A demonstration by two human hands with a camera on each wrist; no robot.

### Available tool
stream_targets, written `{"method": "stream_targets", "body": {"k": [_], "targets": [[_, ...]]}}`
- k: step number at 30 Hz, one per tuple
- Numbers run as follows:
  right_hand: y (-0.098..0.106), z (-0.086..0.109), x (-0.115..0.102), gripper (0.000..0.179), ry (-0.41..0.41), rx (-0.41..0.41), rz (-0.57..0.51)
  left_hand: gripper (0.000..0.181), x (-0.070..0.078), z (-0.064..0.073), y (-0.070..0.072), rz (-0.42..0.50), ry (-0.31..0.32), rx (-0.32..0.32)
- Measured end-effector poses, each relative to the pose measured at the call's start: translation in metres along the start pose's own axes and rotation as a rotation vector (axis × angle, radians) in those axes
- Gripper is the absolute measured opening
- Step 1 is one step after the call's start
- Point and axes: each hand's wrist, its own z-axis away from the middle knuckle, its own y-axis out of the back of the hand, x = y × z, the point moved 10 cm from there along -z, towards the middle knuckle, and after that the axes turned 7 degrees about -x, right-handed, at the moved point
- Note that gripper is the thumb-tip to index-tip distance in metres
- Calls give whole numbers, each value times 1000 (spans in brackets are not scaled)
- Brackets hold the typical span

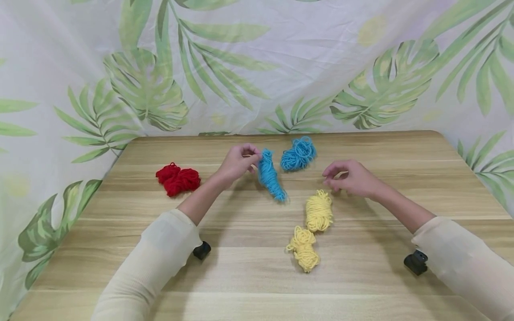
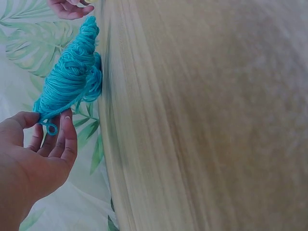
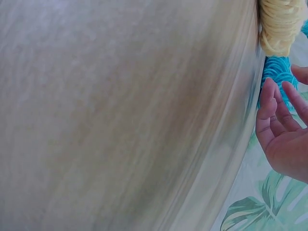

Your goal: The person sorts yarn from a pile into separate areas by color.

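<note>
My left hand [image 1: 239, 164] pinches one end of a long blue yarn bundle [image 1: 270, 176] between thumb and fingers. The bundle slants down to the right from the fingertips, and the left wrist view shows small loops [image 2: 50, 126] sticking out at the pinched end. A second blue yarn bundle [image 1: 299, 154] lies just beyond it on the table. My right hand [image 1: 353, 178] hovers with loosely bent fingers and nothing between them, close behind a plump yellow yarn bundle [image 1: 319, 211]. A smaller yellow yarn bundle [image 1: 304, 249], drawn in at its middle, lies nearer me, end to end with the first.
A red yarn bundle [image 1: 178, 179] lies on the left of the wooden table [image 1: 241, 285], close to my left forearm. Behind the table's far edge hangs a leaf-printed cloth [image 1: 241, 67]. Black devices [image 1: 416, 262] show beneath both sleeves.
</note>
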Motion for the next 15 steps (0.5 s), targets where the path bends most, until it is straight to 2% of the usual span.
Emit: {"method": "stream_targets", "body": {"k": [15], "targets": [[-2,1,-1,26,-7,-5,19,10,-5,-7,3,23,3,14]]}}
